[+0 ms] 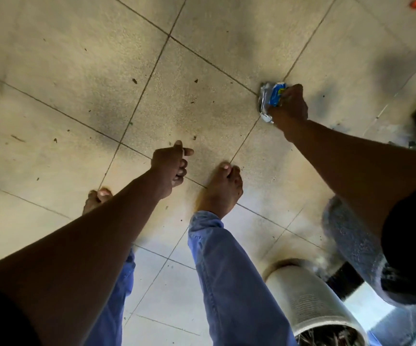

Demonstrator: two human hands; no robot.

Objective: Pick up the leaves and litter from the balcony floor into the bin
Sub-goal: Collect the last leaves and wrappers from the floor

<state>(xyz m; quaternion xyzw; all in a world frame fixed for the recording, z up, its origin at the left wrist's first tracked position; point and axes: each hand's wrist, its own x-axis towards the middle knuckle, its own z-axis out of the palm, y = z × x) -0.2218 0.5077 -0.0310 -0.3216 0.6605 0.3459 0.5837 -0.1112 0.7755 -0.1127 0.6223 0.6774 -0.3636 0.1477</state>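
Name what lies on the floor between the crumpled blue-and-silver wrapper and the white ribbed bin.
Head view: only bare tile with dark specks between wrapper and bin.

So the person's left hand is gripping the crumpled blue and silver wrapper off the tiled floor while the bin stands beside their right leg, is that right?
Not quite: the right hand grips the crumpled blue and silver wrapper, not the left. The head view shows the left hand loosely curled; whether it holds anything I cannot tell. The rest stands: the wrapper is at the tiled floor, and the white ribbed bin stands beside the right leg.
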